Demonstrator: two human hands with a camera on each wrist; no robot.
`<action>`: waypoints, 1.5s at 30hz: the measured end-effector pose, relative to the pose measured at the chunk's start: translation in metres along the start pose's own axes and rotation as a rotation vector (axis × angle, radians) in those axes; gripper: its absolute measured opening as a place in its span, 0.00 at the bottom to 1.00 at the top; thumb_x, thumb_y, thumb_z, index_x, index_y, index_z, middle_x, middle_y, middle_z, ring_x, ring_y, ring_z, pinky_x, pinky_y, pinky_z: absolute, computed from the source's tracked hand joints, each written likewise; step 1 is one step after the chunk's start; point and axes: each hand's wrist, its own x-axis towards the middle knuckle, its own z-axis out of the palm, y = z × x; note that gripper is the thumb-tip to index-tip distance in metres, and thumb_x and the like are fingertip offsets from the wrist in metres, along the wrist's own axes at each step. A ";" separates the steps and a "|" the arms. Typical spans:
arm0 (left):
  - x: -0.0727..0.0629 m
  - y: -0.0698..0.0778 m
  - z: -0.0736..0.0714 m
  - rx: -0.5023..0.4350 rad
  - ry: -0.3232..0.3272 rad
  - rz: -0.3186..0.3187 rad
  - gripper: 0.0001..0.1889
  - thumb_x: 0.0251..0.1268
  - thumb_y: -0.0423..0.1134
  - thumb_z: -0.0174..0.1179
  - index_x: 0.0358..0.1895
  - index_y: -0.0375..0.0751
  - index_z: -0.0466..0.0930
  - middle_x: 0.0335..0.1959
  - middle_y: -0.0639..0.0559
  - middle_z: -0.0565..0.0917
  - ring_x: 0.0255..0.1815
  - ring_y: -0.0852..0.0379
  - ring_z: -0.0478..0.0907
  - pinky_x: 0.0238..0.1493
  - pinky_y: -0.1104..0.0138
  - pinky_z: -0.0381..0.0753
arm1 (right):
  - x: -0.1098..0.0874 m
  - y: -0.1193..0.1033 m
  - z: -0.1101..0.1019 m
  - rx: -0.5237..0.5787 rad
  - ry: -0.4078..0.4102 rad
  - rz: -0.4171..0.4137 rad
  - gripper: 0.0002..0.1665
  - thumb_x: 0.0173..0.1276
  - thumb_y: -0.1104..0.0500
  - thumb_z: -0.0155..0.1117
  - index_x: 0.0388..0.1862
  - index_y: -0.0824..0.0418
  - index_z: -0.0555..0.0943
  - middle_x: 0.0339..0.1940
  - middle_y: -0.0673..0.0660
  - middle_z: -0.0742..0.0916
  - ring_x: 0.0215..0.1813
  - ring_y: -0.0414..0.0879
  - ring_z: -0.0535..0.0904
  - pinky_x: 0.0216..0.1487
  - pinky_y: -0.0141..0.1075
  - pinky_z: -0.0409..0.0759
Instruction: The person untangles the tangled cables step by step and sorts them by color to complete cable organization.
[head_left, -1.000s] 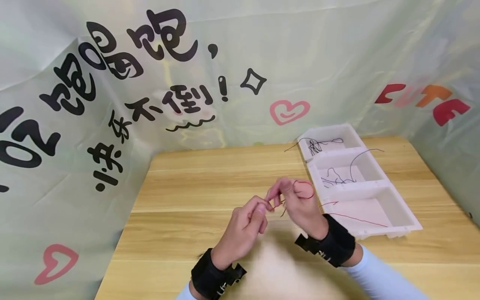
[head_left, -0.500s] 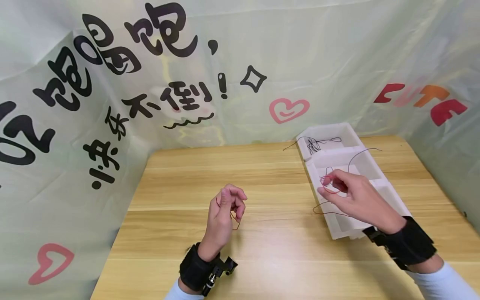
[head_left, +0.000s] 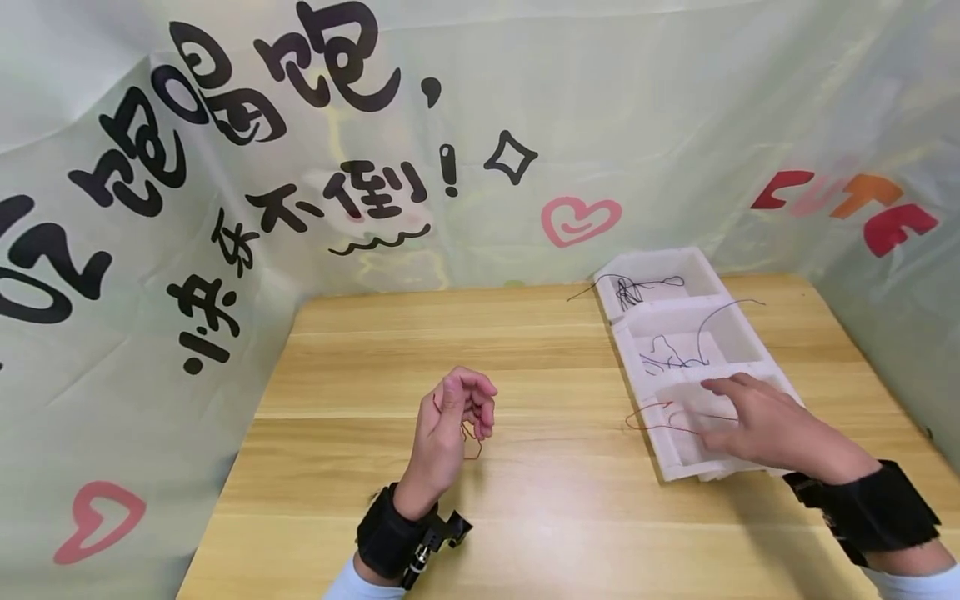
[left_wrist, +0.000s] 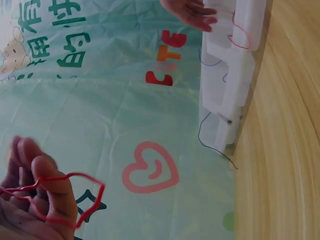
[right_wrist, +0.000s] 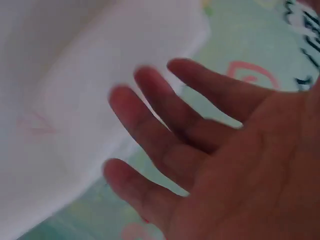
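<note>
My left hand (head_left: pixel 441 442) is raised over the middle of the table, its fingers curled round a thin red wire (head_left: pixel 474 457). In the left wrist view a bent loop of this red wire (left_wrist: pixel 103 188) sticks out past the fingertips. My right hand (head_left: pixel 783 429) is over the near compartment of a white tray (head_left: pixel 637 375), fingers spread and nothing seen held. The right wrist view shows the fingers of this right hand (right_wrist: pixel 200 150) apart from one another. Beneath it, more red wire (head_left: pixel 678 428) lies in the near compartment, with a loop hanging over the left rim.
The tray's middle compartment holds dark blue wires (head_left: pixel 675 362), one arching over the right rim. A tangled black wire (head_left: pixel 628 292) fills part of the far compartment, its end poking out leftward. A printed curtain (head_left: pixel 480 100) stands round the wooden table (head_left: pixel 360 358).
My hands were together at the red wire. The right hand moved right to the tray with a red loop, then let it go and opened; the left drew back leftward, keeping its wire.
</note>
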 end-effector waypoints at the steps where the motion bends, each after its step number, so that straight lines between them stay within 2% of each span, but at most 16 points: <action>1: 0.000 0.000 0.000 0.003 0.006 -0.007 0.26 0.87 0.40 0.26 0.43 0.27 0.75 0.25 0.37 0.75 0.22 0.48 0.74 0.22 0.62 0.76 | -0.001 -0.006 -0.001 0.011 0.025 -0.015 0.43 0.58 0.43 0.78 0.61 0.72 0.76 0.53 0.70 0.81 0.51 0.65 0.78 0.46 0.57 0.76; 2: 0.001 0.000 0.000 0.008 0.015 -0.012 0.27 0.87 0.41 0.26 0.44 0.26 0.75 0.27 0.36 0.77 0.25 0.48 0.76 0.23 0.62 0.77 | -0.001 -0.013 -0.001 0.031 0.069 -0.046 0.42 0.59 0.43 0.78 0.61 0.70 0.77 0.56 0.70 0.80 0.54 0.65 0.78 0.49 0.56 0.76; 4: 0.002 0.000 0.000 0.019 0.041 -0.017 0.28 0.87 0.43 0.26 0.48 0.26 0.75 0.33 0.36 0.79 0.32 0.47 0.79 0.29 0.61 0.79 | 0.003 -0.033 0.000 0.115 0.170 -0.135 0.37 0.60 0.46 0.78 0.60 0.65 0.79 0.58 0.64 0.81 0.56 0.60 0.78 0.52 0.47 0.77; 7: 0.004 0.000 0.003 0.036 0.073 0.000 0.28 0.87 0.44 0.25 0.53 0.27 0.74 0.41 0.35 0.81 0.44 0.43 0.80 0.39 0.61 0.78 | 0.014 -0.070 0.010 0.298 0.248 -0.337 0.24 0.63 0.56 0.77 0.57 0.58 0.82 0.55 0.53 0.85 0.56 0.49 0.81 0.54 0.33 0.76; 9: 0.005 0.000 0.006 0.052 0.078 0.018 0.28 0.87 0.45 0.25 0.56 0.30 0.74 0.46 0.36 0.81 0.50 0.41 0.78 0.45 0.59 0.76 | 0.021 -0.097 0.021 0.432 0.225 -0.452 0.22 0.66 0.61 0.74 0.58 0.56 0.82 0.54 0.48 0.86 0.56 0.46 0.82 0.57 0.29 0.74; 11: 0.006 0.000 0.009 0.065 0.074 0.034 0.28 0.87 0.46 0.24 0.57 0.32 0.74 0.49 0.37 0.81 0.54 0.40 0.77 0.47 0.56 0.74 | 0.026 -0.125 0.034 0.545 0.165 -0.545 0.22 0.69 0.63 0.70 0.62 0.56 0.80 0.54 0.48 0.86 0.56 0.45 0.83 0.59 0.34 0.76; 13: 0.007 0.000 0.013 0.074 0.063 0.045 0.29 0.86 0.48 0.24 0.57 0.34 0.74 0.51 0.39 0.81 0.57 0.41 0.75 0.49 0.54 0.73 | 0.032 -0.150 0.047 0.629 0.105 -0.602 0.23 0.72 0.62 0.67 0.65 0.58 0.78 0.53 0.49 0.87 0.55 0.45 0.83 0.58 0.39 0.78; 17: 0.009 -0.002 0.019 0.076 0.037 0.048 0.33 0.84 0.54 0.23 0.58 0.35 0.75 0.54 0.41 0.81 0.59 0.45 0.74 0.50 0.52 0.70 | 0.041 -0.185 0.065 0.721 0.032 -0.657 0.23 0.76 0.61 0.63 0.67 0.61 0.75 0.49 0.48 0.87 0.50 0.43 0.84 0.53 0.40 0.81; 21: 0.008 -0.005 0.019 0.082 0.029 0.051 0.33 0.85 0.54 0.23 0.59 0.35 0.75 0.55 0.41 0.81 0.60 0.47 0.73 0.51 0.52 0.68 | 0.046 -0.196 0.070 0.760 0.043 -0.658 0.14 0.78 0.63 0.58 0.60 0.60 0.79 0.34 0.47 0.85 0.37 0.37 0.82 0.40 0.35 0.81; 25: 0.006 -0.006 0.020 0.103 -0.026 0.051 0.29 0.86 0.49 0.24 0.62 0.36 0.74 0.58 0.44 0.80 0.61 0.47 0.72 0.52 0.53 0.67 | 0.048 -0.195 0.069 0.796 0.063 -0.661 0.09 0.79 0.67 0.55 0.48 0.56 0.81 0.22 0.46 0.79 0.25 0.34 0.74 0.27 0.30 0.75; 27: 0.005 -0.006 0.021 0.130 -0.058 0.052 0.28 0.86 0.47 0.25 0.63 0.36 0.74 0.60 0.45 0.79 0.62 0.48 0.72 0.53 0.54 0.67 | 0.048 -0.194 0.067 0.791 0.081 -0.667 0.10 0.78 0.68 0.55 0.44 0.55 0.81 0.21 0.44 0.76 0.23 0.32 0.70 0.25 0.29 0.71; 30: 0.005 -0.008 0.021 0.174 -0.085 0.073 0.25 0.87 0.47 0.29 0.66 0.39 0.72 0.61 0.46 0.78 0.62 0.48 0.72 0.53 0.54 0.69 | 0.048 -0.188 0.064 0.748 0.132 -0.675 0.12 0.77 0.69 0.56 0.39 0.53 0.80 0.21 0.42 0.73 0.23 0.30 0.67 0.24 0.28 0.68; 33: 0.005 -0.010 0.017 0.223 -0.089 0.110 0.25 0.86 0.51 0.33 0.70 0.40 0.66 0.63 0.46 0.76 0.63 0.47 0.72 0.53 0.55 0.70 | 0.047 -0.174 0.059 0.656 0.191 -0.663 0.13 0.76 0.69 0.58 0.40 0.51 0.82 0.24 0.40 0.74 0.24 0.31 0.68 0.27 0.27 0.72; 38: 0.003 -0.014 0.001 0.261 -0.053 0.137 0.27 0.83 0.51 0.40 0.74 0.39 0.60 0.66 0.47 0.73 0.64 0.45 0.71 0.52 0.57 0.70 | 0.038 -0.126 0.042 0.450 0.276 -0.610 0.13 0.72 0.68 0.65 0.44 0.50 0.85 0.30 0.38 0.81 0.29 0.33 0.75 0.34 0.25 0.76; 43: -0.003 -0.015 -0.024 0.309 0.007 0.098 0.24 0.81 0.45 0.45 0.72 0.40 0.63 0.67 0.49 0.73 0.64 0.45 0.70 0.54 0.59 0.68 | 0.026 -0.066 0.021 0.232 0.347 -0.561 0.15 0.64 0.69 0.72 0.42 0.49 0.86 0.34 0.37 0.82 0.31 0.31 0.74 0.34 0.23 0.72; 45: -0.007 -0.014 -0.035 0.335 0.030 0.077 0.22 0.81 0.43 0.46 0.72 0.41 0.64 0.66 0.50 0.74 0.64 0.46 0.70 0.54 0.59 0.67 | 0.023 -0.043 0.016 0.153 0.374 -0.552 0.13 0.63 0.67 0.73 0.42 0.51 0.87 0.35 0.38 0.83 0.33 0.32 0.74 0.35 0.24 0.72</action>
